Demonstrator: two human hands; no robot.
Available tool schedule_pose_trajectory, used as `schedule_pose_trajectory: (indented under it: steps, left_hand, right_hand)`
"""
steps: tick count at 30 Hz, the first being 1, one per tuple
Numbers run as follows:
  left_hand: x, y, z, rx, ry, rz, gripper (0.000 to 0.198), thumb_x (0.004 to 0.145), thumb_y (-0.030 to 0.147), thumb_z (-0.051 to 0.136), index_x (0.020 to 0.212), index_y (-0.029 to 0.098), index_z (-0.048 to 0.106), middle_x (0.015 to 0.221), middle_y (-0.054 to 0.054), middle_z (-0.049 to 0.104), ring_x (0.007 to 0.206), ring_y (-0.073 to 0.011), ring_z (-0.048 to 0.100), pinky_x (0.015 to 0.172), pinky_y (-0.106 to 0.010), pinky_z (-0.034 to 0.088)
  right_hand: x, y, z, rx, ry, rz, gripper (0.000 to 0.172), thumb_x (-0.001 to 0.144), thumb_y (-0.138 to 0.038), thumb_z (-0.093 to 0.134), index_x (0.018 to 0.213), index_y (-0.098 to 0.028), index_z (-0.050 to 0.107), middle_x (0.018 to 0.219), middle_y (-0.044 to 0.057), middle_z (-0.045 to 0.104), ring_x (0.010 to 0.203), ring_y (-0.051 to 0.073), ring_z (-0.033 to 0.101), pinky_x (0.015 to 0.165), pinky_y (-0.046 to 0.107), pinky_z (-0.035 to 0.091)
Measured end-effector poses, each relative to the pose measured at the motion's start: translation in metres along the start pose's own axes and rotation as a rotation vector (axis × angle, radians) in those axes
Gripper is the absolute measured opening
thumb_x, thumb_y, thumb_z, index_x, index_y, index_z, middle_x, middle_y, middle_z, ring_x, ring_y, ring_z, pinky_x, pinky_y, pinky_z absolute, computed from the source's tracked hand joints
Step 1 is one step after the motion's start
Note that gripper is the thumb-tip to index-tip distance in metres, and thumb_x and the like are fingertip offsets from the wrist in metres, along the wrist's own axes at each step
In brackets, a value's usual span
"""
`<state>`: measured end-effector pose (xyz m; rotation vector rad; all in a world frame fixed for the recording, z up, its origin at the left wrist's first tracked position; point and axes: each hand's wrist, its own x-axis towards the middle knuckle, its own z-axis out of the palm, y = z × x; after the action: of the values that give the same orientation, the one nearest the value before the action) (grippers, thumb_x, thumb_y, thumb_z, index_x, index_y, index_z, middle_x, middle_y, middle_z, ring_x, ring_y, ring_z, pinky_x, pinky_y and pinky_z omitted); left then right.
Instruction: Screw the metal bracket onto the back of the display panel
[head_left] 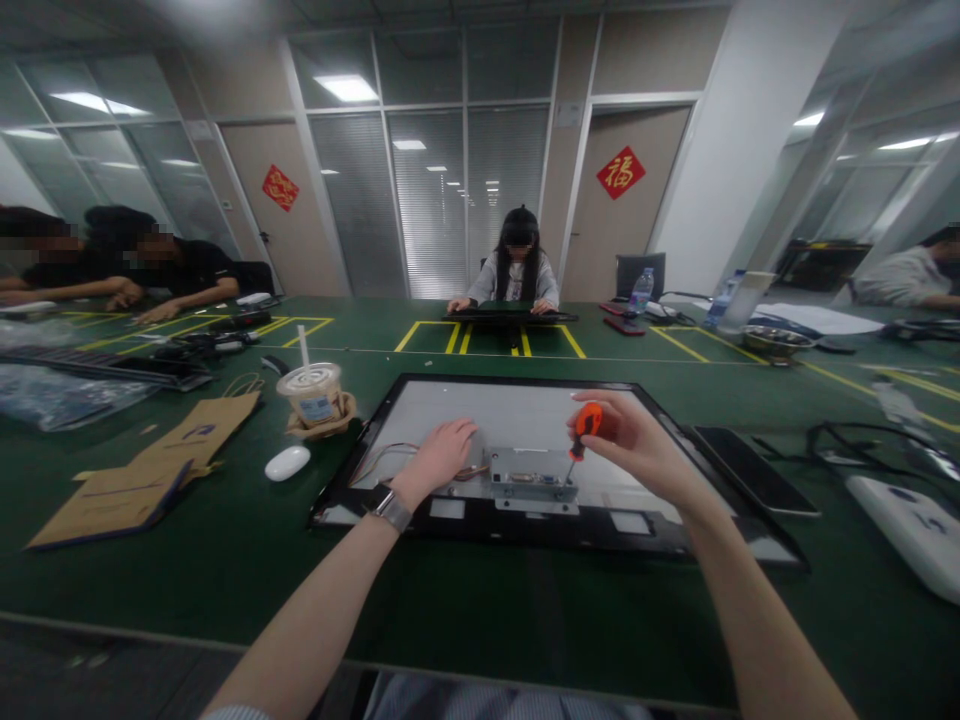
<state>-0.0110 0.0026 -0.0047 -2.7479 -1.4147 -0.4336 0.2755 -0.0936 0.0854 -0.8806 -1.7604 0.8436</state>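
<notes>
A flat monitor panel (517, 410) with a black frame and a pale grey back lies on the green table before me. Near its front middle sits a metal bracket (525, 485) carrying video connectors. My right hand (622, 435) grips an orange and black screwdriver (587, 425), its shaft pointing down at the bracket's right end. Whether the tip sits in a screw is too small to tell. My left hand (442, 455), with a watch (391, 508) on the wrist, rests palm down on the panel left of the bracket, fingers stretched out. Thin wires (382, 455) run beside it.
Left of the panel are a lidded drink cup (311, 392) in a carrier, a white mouse-like case (287, 463) and paper bags (150, 470). A phone (750, 468) and a white device (904, 530) lie at right. Across the table, a person (517, 265) handles another panel.
</notes>
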Motion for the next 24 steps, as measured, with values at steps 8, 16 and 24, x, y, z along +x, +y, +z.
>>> schedule_pose_trajectory:
  steps: [8,16,24]
  left_hand:
    - [-0.0005,0.0021,-0.0026,-0.012,-0.006,-0.009,0.038,0.095,0.020,0.034,0.128,0.015,0.051,0.138,-0.011,0.051,0.125,-0.0209,0.049,0.106,-0.038,0.037]
    - [-0.0018,0.0047,-0.0050,-0.003,-0.015,-0.016,0.038,0.094,0.017,0.035,0.129,0.014,0.051,0.139,-0.012,0.050,0.127,-0.0209,0.048,0.108,-0.038,0.036]
    - [-0.0018,0.0025,-0.0024,-0.038,-0.011,-0.020,0.039,0.095,0.019,0.034,0.130,0.014,0.050,0.140,-0.012,0.049,0.128,-0.0213,0.046,0.109,-0.040,0.035]
  right_hand:
    - [0.0004,0.0012,0.0014,-0.066,-0.081,0.031,0.047,0.086,-0.027,0.059,0.130,-0.028,0.042,0.090,0.001,0.061,0.084,0.018,0.063,0.081,0.039,0.054]
    - [0.0028,0.0061,0.0058,-0.074,0.033,0.028,0.046,0.084,-0.027,0.060,0.127,-0.027,0.044,0.091,0.002,0.063,0.082,0.019,0.065,0.080,0.042,0.055]
    - [0.0017,0.0036,0.0065,-0.148,0.042,-0.028,0.032,0.080,-0.027,0.065,0.109,-0.026,0.053,0.093,0.002,0.060,0.085,0.018,0.062,0.082,0.039,0.055]
